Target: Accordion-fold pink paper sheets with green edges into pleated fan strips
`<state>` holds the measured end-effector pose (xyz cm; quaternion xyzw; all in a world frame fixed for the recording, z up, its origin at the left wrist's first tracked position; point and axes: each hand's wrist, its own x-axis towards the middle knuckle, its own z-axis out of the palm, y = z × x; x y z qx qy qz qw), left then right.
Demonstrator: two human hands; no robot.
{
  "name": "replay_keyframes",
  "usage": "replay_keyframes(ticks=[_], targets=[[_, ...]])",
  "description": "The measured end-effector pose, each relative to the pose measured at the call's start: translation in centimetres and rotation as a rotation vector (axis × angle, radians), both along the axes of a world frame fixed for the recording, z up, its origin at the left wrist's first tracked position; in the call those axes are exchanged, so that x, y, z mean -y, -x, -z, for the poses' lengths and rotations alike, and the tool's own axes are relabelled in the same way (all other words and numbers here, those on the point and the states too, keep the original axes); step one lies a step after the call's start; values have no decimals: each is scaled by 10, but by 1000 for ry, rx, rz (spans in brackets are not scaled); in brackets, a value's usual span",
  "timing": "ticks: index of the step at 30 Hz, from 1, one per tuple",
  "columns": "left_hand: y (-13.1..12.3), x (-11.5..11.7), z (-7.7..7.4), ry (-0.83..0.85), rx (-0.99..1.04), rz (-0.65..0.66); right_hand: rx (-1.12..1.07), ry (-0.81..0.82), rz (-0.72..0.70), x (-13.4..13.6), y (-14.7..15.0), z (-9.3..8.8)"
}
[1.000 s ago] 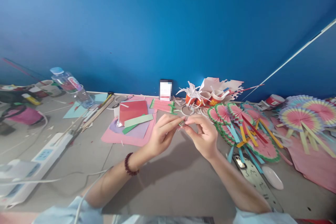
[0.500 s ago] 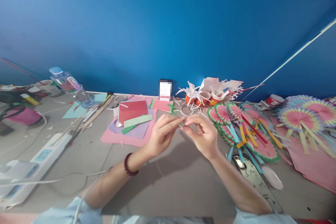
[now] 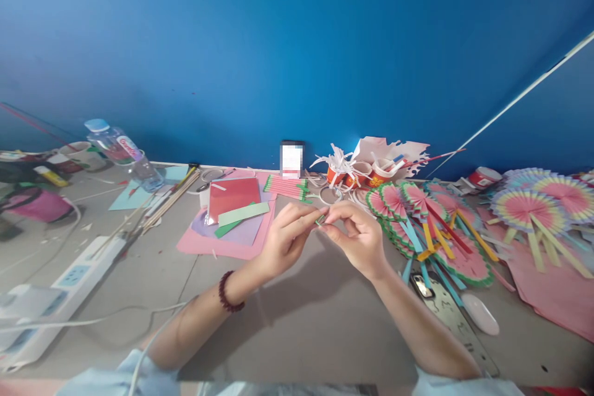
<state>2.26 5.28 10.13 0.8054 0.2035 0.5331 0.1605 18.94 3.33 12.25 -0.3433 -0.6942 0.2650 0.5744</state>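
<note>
Fingertip to fingertip above the middle of the desk, my left hand (image 3: 286,240) and my right hand (image 3: 356,240) pinch a small green piece (image 3: 320,220). It looks like a narrow strip of paper, but the fingers cover most of it. Behind my left hand lie a light green paper strip (image 3: 244,214), a red sheet (image 3: 236,195) and a pink sheet (image 3: 197,246). A row of pink pleated paper with green edges (image 3: 284,185) sits just past my fingers. To the right of my right hand are folded paper fans (image 3: 393,199) with coloured strip handles.
At the left are a power strip (image 3: 77,278), a tilted water bottle (image 3: 123,150) and wooden sticks (image 3: 171,198). Paper cups (image 3: 379,173) with white paper shreds stand at the back. On the right are a phone (image 3: 452,315), a white mouse (image 3: 481,314) and more fans (image 3: 529,207).
Both hands keep nearly the same place and pinch on the small green piece. My right fingers have shifted very slightly; the desk things look unmoved.
</note>
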Motion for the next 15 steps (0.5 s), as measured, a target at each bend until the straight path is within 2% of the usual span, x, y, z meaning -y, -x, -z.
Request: replay_keyframes(ticks=[15], targets=[[1,1,-1,-125,-78,-37,-19,-13,-16,-1,-1,-1]])
